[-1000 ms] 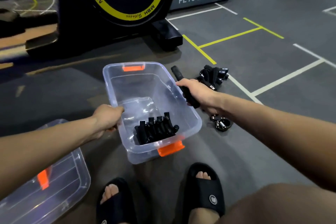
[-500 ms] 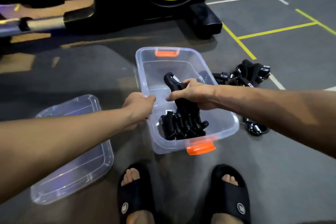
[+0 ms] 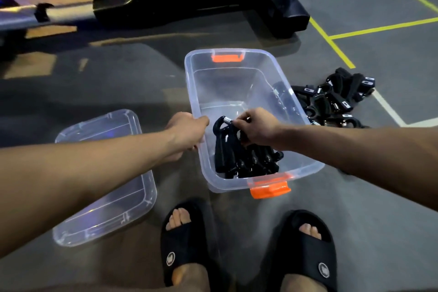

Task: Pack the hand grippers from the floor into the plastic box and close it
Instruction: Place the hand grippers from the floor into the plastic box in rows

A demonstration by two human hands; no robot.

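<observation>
The right hand (image 3: pixel 257 129), which a second ago gripped a hand gripper (image 3: pixel 225 140) outside the plastic box (image 3: pixel 237 64), by its right rim, is now inside the box, setting that gripper against the packed row (image 3: pixel 256 163) at the near end.

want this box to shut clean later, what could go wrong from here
The hand gripper in the right hand stands tall on the packed row; left upright, it may block the lid. The floor pile is large, so the plastic box could overfill. The left hand grips only one rim, so it may tip.
</observation>
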